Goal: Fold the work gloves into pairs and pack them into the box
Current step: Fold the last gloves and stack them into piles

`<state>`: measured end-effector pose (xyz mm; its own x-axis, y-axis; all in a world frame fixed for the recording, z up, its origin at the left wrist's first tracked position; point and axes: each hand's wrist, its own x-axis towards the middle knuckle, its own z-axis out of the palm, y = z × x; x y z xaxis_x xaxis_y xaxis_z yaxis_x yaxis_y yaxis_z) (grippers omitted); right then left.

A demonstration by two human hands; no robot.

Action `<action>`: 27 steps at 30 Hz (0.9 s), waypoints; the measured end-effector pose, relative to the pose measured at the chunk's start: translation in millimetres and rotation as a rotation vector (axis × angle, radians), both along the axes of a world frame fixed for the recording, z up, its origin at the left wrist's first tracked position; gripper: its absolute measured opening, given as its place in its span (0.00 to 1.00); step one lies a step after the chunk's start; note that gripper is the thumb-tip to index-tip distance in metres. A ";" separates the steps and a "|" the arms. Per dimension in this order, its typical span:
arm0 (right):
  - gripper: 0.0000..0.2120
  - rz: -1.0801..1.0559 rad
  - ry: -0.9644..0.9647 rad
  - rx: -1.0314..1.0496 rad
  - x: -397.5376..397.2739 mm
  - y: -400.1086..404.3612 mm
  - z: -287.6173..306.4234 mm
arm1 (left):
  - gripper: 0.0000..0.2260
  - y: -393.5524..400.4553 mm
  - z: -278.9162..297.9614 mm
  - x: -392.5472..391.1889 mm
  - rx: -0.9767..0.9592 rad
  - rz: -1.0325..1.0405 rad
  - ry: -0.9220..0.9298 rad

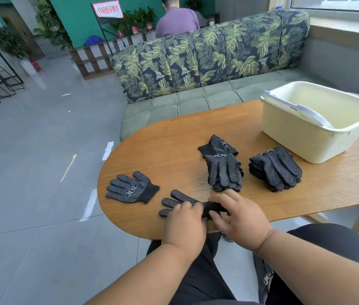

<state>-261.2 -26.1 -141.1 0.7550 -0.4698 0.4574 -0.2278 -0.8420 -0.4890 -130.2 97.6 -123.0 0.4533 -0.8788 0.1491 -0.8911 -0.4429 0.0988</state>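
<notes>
A black dotted work glove (177, 200) lies flat near the table's front edge, fingers pointing left. My left hand (185, 225) rests on its palm area, while my right hand (240, 214) pinches its black cuff between thumb and fingers. Another single glove (131, 188) lies flat to the left, cuff toward the right. Behind my hands sits a pile of gloves (223, 170), and a second pile (276, 168) lies to its right. The cream plastic box (288, 130) stands at the back right, open, with a white handle lying inside.
The oval wooden table (174, 146) ends at a rounded edge on the left. Behind it stands a green sofa (196, 100) with leaf-print cushions. A person sits far back, facing away. Grey tiled floor lies to the left.
</notes>
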 end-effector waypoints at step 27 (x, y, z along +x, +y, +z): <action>0.18 0.086 0.270 -0.021 9.7 1.5 -17.8 | 0.10 12.5 -1.8 46.7 -0.221 -0.039 0.016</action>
